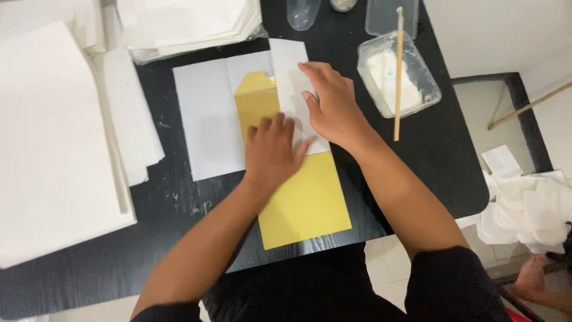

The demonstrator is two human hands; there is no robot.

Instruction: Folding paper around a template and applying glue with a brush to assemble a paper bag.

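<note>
Yellow sheet (307, 206): long gold-coloured paper lying flat on the black table (435, 149), its near end free toward you, its far end with a notched tip just beyond your left fingertips. Your left hand (271, 152) lies palm down on it, fingers (268, 125) close together and flat, gripping nothing. White strip (292, 89): narrow paper laid along the yellow sheet's right edge, partly over it; your right hand (330, 101) presses it flat, fingers spread slightly, thumb toward the left hand, nothing clasped. The two hands touch or nearly touch at the thumbs. White backing sheet (205, 119): under both papers, reaching left of your left fingers. Clear plastic tub (411, 74): just right of your right fingers, holding white paste, with a thin wooden stick (397, 71) leaning in it and running back alongside your right wrist. Clear containers (304, 12): past your right fingertips at the table's far edge, partly cut off. White paper stacks (190, 24): one beyond your left fingertips, a larger stack (53, 143) well to the left of them. Crumpled white papers (527, 209): off the table, well right of your right forearm. Another person's hand (530, 277): low at the right edge, apart from yours.
</note>
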